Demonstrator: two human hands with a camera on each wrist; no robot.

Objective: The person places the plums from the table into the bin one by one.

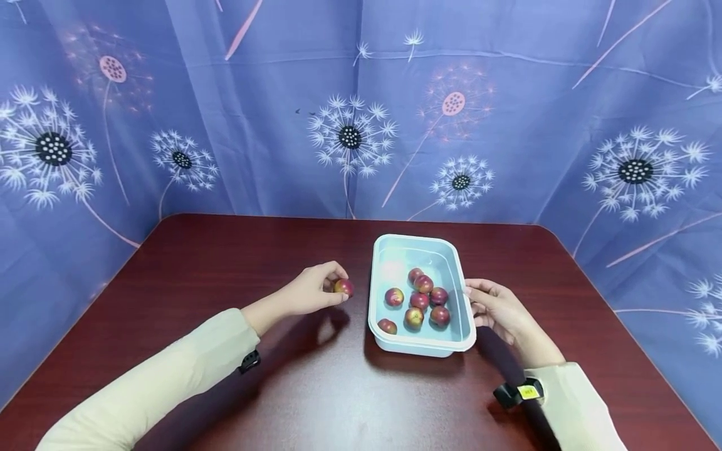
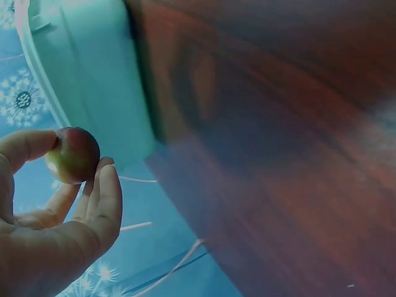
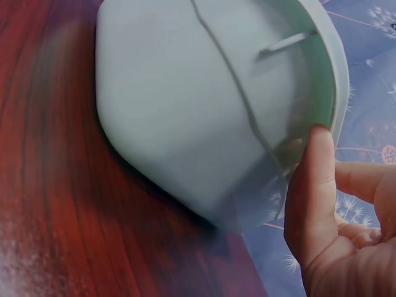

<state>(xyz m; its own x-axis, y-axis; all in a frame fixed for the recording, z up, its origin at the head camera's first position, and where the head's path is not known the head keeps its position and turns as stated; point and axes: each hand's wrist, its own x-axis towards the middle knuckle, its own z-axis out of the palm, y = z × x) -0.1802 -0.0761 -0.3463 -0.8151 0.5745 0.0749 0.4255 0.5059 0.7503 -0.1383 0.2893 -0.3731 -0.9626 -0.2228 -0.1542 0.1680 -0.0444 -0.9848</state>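
Note:
My left hand [image 1: 309, 289] pinches a red and yellow-green plum [image 1: 345, 287] between thumb and fingers. It holds this fruit just left of a pale blue plastic tub [image 1: 373, 294], over the dark table. In the left wrist view the plum [image 2: 75, 158] is gripped at the fingertips, with the tub's outer wall [image 2: 99, 80] beyond it. On the tub's right side, my right hand [image 1: 504, 315] holds the rim. Its thumb [image 3: 315, 185] presses near the lip in the right wrist view. Several red plums [image 1: 419, 301] lie loose on the tub floor, mostly toward its near half.
A dark reddish wooden table [image 1: 237, 257] with a glossy surface carries the tub. Behind it and along both sides hangs a blue curtain [image 1: 271, 125] with dandelion prints. Black straps are worn on both wrists, the right one with a yellow label [image 1: 528, 392].

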